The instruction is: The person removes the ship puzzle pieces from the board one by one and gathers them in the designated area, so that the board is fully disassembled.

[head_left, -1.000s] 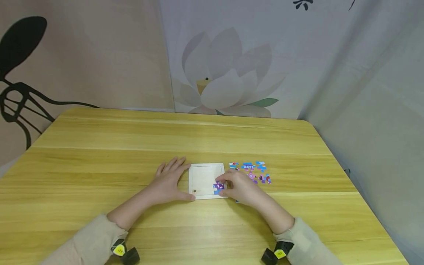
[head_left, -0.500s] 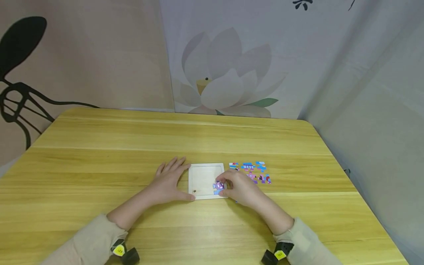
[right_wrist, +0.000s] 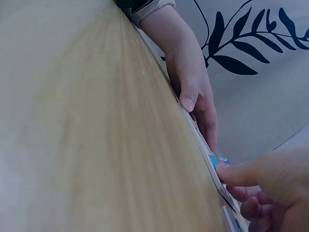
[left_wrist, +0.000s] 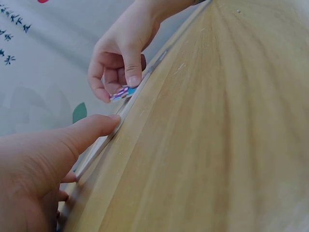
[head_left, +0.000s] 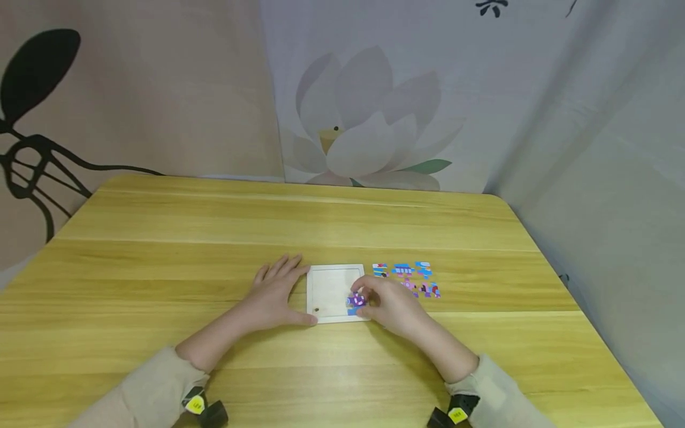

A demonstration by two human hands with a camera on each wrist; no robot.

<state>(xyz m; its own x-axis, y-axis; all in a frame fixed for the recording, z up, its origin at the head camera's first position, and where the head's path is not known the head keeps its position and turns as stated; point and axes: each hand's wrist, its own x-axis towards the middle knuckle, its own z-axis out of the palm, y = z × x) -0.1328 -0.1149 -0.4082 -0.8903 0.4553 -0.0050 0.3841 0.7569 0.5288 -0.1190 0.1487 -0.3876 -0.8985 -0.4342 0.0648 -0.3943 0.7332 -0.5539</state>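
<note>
A square, light wooden puzzle tray (head_left: pixel 327 291) lies flat on the table. My left hand (head_left: pixel 272 300) spreads along its left side, with the fingers near the far corner and the thumb at the near corner. Between thumb and fingers of my right hand (head_left: pixel 393 302) is a purple and blue jigsaw piece (head_left: pixel 355 299), pinched at its right side. The piece sits over the tray's near right corner. In the left wrist view the same jigsaw piece (left_wrist: pixel 123 93) looks slightly tilted, close over the tray's rim (left_wrist: pixel 126 109). Part of it is hidden by the right fingers.
Several loose jigsaw pieces (head_left: pixel 404 270) in blue, pink and purple lie right of the tray, some partly behind the right hand. A small dark spot (head_left: pixel 316 310) marks the tray's floor. The wooden table (head_left: pixel 214 214) meets a curtain (head_left: pixel 374 119) printed with a flower.
The jigsaw piece stays pinched over the same corner; its surface shine shifts, as if its tilt changed slightly. Both hands hold nearly the same places, and the head view has shifted a little.
</note>
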